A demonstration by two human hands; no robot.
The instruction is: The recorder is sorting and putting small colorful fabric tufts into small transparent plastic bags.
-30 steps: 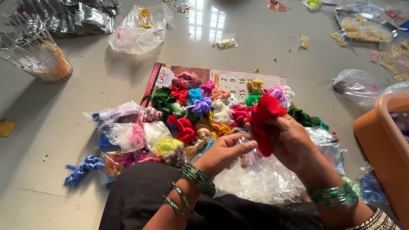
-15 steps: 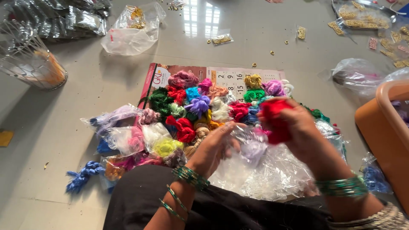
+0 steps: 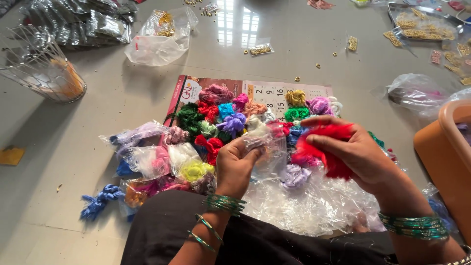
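My right hand grips a bunch of red thread at centre right, thumb pressed on top. My left hand pinches a small clear plastic bag held up beside the red bunch. Below both hands lies a heap of crumpled clear bags on my lap. Behind the hands, many coloured thread bundles in green, red, blue, purple, yellow and pink are spread over a calendar sheet on the floor. Green bangles ring both wrists.
An orange tub stands at the right edge. A wire basket sits at far left, silver packets behind it. A clear bag with gold bits lies at the back. A blue thread bundle lies at lower left.
Both hands have risen from the bag heap. The left hand now holds up a clear bag, and the right hand has brought the red thread toward it.
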